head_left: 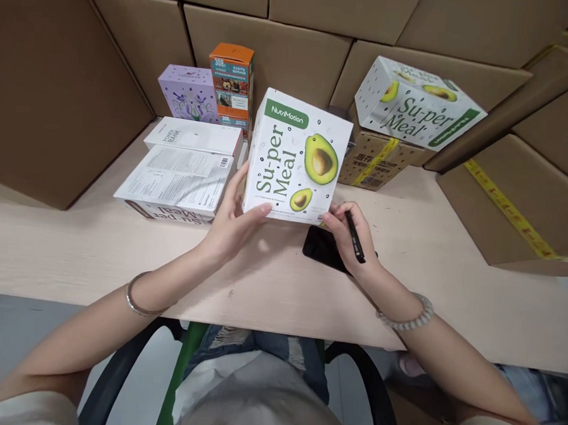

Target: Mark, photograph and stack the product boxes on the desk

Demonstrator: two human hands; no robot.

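And along the back, brown cartons (pixel 268 59) make a wall! On the left, a purple box (pixel 188 93) stands just beside a taller orange box (pixel 231 83). In front of them, a white power bank box (pixel 197 136) lies flat, and nearer still, a larger printed white box (pixel 171 178). Over to the right, an avocado box (pixel 413 105) sits atop a yellow-taped carton (pixel 379 160), while a black phone (pixel 327 246) lies on the pale table (pixel 119 267).

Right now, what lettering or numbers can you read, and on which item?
"NutriMotion": held box
"Su-per Meal": held box, rear-right box, and inverted on the left box's side
"POWER BANK": flat white box
"308": orange box, twice
Too small or blurred: remaining print, including purple box, brown carton, yellow tape, pen.
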